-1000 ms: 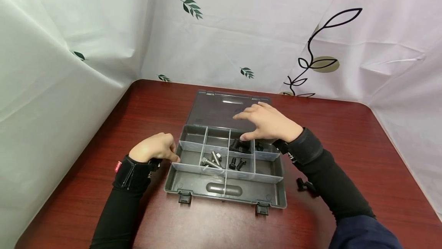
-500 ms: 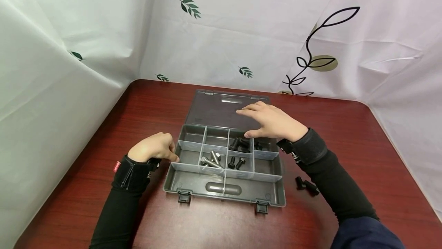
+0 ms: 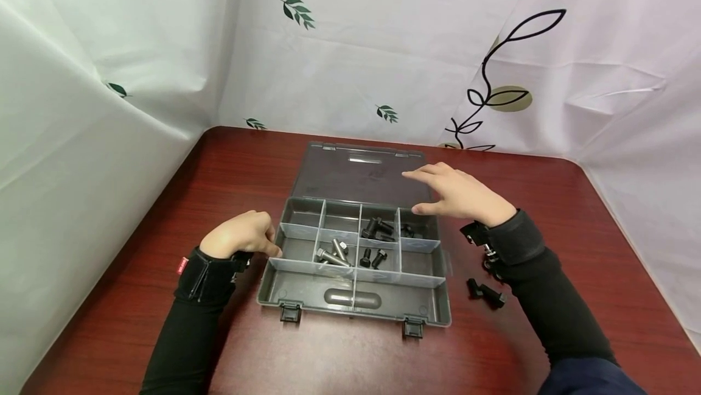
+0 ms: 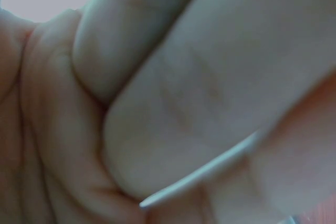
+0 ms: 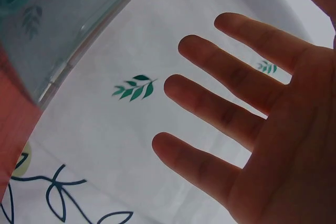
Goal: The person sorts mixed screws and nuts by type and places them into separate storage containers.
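Left hand [image 3: 239, 235] clamped on the left side of the open, grey translucent plastic compartment box [image 3: 391, 299] – fingers curled tight, one digit hooked over the rim by the middle row's leftmost compartment. The left wrist view is filled with bent fingers, so the contact itself is hidden there.

Right hand [image 3: 462, 194] holds nothing: fingers straight and spread, thumb well apart from them, palm bare in the right wrist view. Hovers over the box's rear right corner, partly across the flat-laid, smoky-grey plastic lid [image 3: 350, 173].

Box sits on the glossy red-brown wood table [image 3: 350, 364]. Middle row: silver metal hex bolts [image 3: 333, 258] in the second compartment, two short black hex bolts [image 3: 379, 258] in the third. More black bolts [image 3: 372, 227] in the back row's third, small dark pieces [image 3: 407, 230] in its fourth. Black cylindrical pieces [image 3: 493, 296] lie on the table, right of the box.

Versus a second ago: right hand has shifted right – the back-row black bolts show more fully, as do the table pieces. Left hand unchanged.
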Demonstrator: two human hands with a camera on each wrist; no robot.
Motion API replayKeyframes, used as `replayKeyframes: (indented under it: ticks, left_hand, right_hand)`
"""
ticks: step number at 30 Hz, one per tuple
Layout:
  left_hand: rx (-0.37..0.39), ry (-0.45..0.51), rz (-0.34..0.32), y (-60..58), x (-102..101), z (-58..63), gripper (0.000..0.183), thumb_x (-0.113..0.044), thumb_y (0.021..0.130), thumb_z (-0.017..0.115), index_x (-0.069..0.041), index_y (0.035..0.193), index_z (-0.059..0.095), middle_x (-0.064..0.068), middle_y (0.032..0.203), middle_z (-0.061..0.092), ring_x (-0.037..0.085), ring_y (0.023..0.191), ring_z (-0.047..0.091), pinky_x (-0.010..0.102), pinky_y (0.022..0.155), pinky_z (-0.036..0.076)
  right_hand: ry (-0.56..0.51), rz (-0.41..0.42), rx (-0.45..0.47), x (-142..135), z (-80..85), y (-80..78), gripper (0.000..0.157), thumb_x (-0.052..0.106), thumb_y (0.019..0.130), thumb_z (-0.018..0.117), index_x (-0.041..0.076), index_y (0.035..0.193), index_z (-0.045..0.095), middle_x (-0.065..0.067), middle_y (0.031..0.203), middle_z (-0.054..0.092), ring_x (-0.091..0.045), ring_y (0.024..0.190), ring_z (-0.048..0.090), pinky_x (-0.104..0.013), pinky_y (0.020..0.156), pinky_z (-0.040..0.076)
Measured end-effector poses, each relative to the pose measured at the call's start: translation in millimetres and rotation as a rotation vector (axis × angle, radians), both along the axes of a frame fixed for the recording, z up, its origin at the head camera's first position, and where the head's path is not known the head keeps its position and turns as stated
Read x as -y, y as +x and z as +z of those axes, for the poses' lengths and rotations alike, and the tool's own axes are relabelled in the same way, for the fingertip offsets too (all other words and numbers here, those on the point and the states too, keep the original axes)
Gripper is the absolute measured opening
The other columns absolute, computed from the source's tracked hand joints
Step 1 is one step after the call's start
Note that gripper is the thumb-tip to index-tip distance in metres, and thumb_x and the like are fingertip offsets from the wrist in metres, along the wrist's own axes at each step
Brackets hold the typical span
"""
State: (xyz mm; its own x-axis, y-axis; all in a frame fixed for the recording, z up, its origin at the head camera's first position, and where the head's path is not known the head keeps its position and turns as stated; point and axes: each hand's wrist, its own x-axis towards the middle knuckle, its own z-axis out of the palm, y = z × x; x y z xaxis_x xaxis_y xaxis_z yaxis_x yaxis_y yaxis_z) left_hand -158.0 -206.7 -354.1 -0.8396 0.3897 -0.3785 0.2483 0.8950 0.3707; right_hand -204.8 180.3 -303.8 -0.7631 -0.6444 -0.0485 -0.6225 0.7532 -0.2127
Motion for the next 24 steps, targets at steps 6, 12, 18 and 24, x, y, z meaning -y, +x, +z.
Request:
replayKeyframes:
  ticks: [6, 12, 18, 24]
  left_hand:
    - [0.007, 0.0, 0.012, 0.6, 0, -1.3, 0.038, -0.03, 0.074, 0.073, -0.018, 0.051, 0.045, -0.008, 0.053, 0.032, 0.011, 0.053, 0.034, 0.027, 0.052, 0.029]
    - [0.006, 0.001, 0.006, 0.1, -1, -0.7, 0.038, -0.03, 0.075, 0.073, -0.018, 0.051, 0.045, -0.008, 0.052, 0.031, 0.011, 0.052, 0.032, 0.027, 0.052, 0.028]
    - [-0.017, -0.002, -0.017, -1.3, 1, 0.2, 0.039, -0.029, 0.073, 0.072, -0.019, 0.05, 0.041, -0.01, 0.049, 0.028, 0.009, 0.049, 0.026, 0.025, 0.05, 0.024]
    - [-0.015, -0.003, -0.012, -0.7, 1, -0.3, 0.039, -0.029, 0.073, 0.072, -0.019, 0.05, 0.042, -0.01, 0.049, 0.03, 0.009, 0.049, 0.028, 0.025, 0.05, 0.025]
  right_hand:
    - [-0.02, -0.02, 0.031, -11, -3.9, 0.8, 0.065, 0.035, 0.084, 0.065, 0.013, 0.141, 0.041, -0.015, 0.135, 0.044, -0.033, 0.123, 0.039, -0.048, 0.09, 0.038]
    - [-0.055, -0.031, 0.062, -28, -7.3, 4.6, 0.061, 0.025, 0.085, 0.064, 0.008, 0.139, 0.042, -0.019, 0.135, 0.044, -0.037, 0.124, 0.037, -0.05, 0.093, 0.036]
    - [-0.048, -0.079, 0.086, -47, -12.9, 7.0, 0.06, 0.023, 0.085, 0.064, 0.006, 0.139, 0.041, -0.021, 0.135, 0.043, -0.04, 0.126, 0.035, -0.054, 0.095, 0.033]
    - [-0.045, -0.096, 0.105, -62, -21.5, 8.4, 0.06, 0.022, 0.085, 0.064, 0.005, 0.138, 0.042, -0.023, 0.133, 0.044, -0.043, 0.125, 0.035, -0.056, 0.095, 0.032]
